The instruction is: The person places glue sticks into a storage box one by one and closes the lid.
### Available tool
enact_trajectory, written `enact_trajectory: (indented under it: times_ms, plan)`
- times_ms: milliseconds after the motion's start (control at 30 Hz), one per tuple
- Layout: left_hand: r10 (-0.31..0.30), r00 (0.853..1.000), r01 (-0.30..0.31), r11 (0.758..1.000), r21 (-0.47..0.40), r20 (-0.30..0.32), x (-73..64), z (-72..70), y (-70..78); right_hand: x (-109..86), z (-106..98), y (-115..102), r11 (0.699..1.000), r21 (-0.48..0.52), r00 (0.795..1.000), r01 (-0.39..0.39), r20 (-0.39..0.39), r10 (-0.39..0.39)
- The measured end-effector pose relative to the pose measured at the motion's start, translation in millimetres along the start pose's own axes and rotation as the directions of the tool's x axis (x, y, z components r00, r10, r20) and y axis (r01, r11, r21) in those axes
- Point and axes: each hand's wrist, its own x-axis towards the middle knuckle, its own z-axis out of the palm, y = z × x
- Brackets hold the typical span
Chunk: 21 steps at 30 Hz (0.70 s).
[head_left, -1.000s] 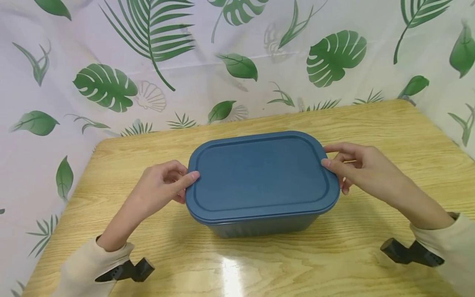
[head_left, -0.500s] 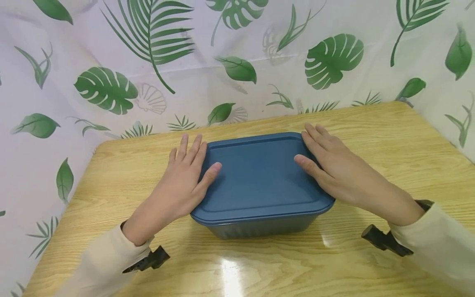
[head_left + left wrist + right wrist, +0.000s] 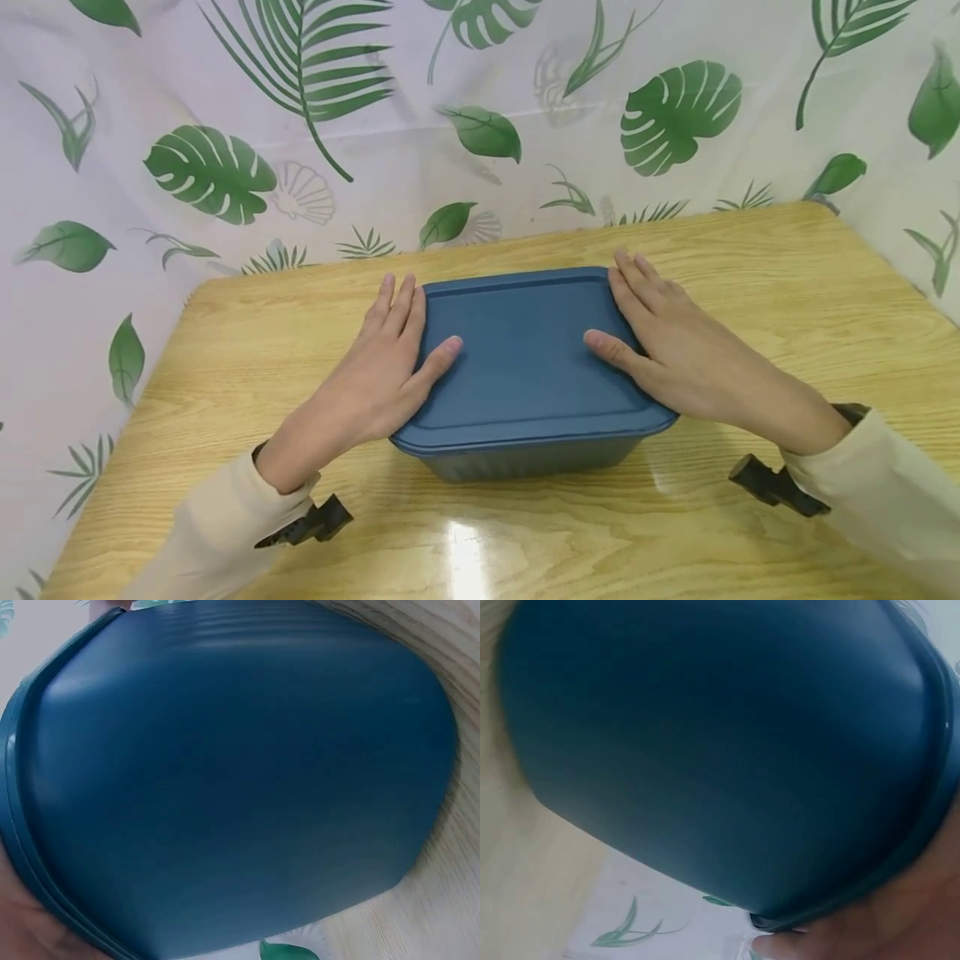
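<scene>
A dark blue storage box [image 3: 525, 461] stands on the table with a matching blue lid [image 3: 525, 358] on top. My left hand [image 3: 378, 367] lies flat over the lid's left end, fingers straight and pointing away, thumb on the top face. Over the right end rests my right hand [image 3: 675, 350], also with straight fingers and its thumb spread inward. In the left wrist view the box's side wall [image 3: 247, 772] fills most of the picture, its rim against the palm. The right wrist view shows the opposite end wall [image 3: 720, 750], with part of the hand under the rim. What the box contains is hidden.
The wood-grain table [image 3: 247, 350] extends around the box on all sides. Behind it hangs a white cloth [image 3: 420, 167] printed with green leaves. A black wrist device [image 3: 307, 525] sits at the left cuff, another black device [image 3: 776, 486] at the right.
A second ago both hands pinched the lid's ends between thumb and fingers. Since then they have flattened onto the lid; the left hand has shifted slightly inward over the last half second.
</scene>
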Motion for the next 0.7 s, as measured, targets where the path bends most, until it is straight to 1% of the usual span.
enact_trajectory:
  times_ms: [100, 233, 467, 533, 600, 700]
  plan:
    - [0.018, 1.000, -0.018, 1.000, 0.021, -0.010, 0.6, 1.2, 2.5, -1.5, 0.7, 1.5, 1.000, -0.012, 1.000, -0.001, -0.009, 0.000]
    - [0.021, 0.999, -0.020, 0.999, 0.031, -0.025, 1.3, 2.2, 3.6, -1.0, 1.5, 3.6, 1.000, -0.009, 1.000, 0.004, -0.014, -0.004]
    - [0.003, 0.999, -0.004, 1.000, -0.006, -0.040, 0.9, 4.7, 0.6, -0.7, 1.5, 2.7, 1.000, 0.007, 1.000, 0.000, -0.015, 0.000]
    - [0.000, 0.999, -0.001, 1.000, -0.018, -0.046, 1.1, 4.7, -0.4, -0.7, 0.9, 2.8, 0.999, 0.035, 1.000, -0.008, -0.009, 0.009]
    - [0.000, 0.999, -0.001, 1.000, -0.029, -0.053, 1.3, 3.9, -1.5, -1.3, -0.2, 4.4, 0.996, 0.083, 1.000, -0.018, -0.006, 0.019]
    - [-0.002, 0.997, -0.001, 1.000, -0.031, -0.078, 0.7, -2.6, -6.4, -3.4, -6.0, 10.7, 0.986, 0.161, 0.999, -0.033, -0.022, 0.037]
